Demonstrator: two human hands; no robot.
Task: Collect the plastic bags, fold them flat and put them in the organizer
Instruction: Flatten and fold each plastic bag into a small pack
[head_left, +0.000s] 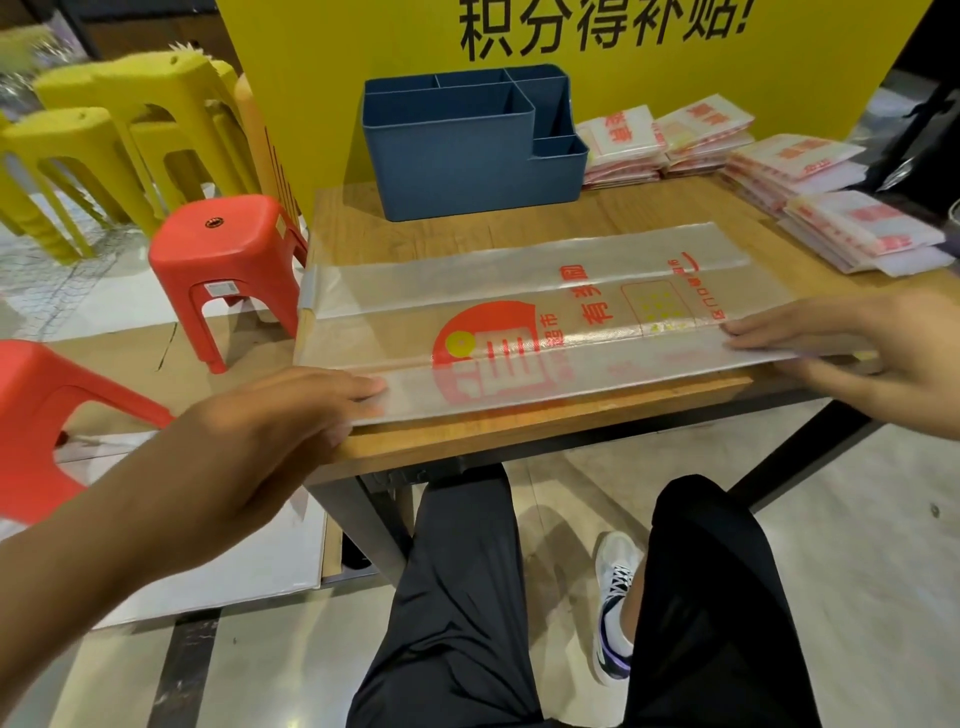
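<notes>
my left hand (249, 441) is closest, fingers straight and together, pressing the near left edge of the bag (519, 322). my right hand (852, 353) lies flat on its right end, fingers straight and together. the bag lies lengthwise folded on the table (519, 426). the organizer (467, 150) stands behind it, folded bag stacks (779, 176) to its right.

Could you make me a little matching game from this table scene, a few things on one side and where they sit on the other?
Things:
1. blue organizer
2. clear plastic bag
3. folded bags
4. red stool

Places:
A. stacked on the table's far right
B. on the floor left of the table
C. at the table's back, before the yellow sign
D. spread across the table's near edge, under both hands

Pairs: 1-C, 2-D, 3-A, 4-B
</notes>
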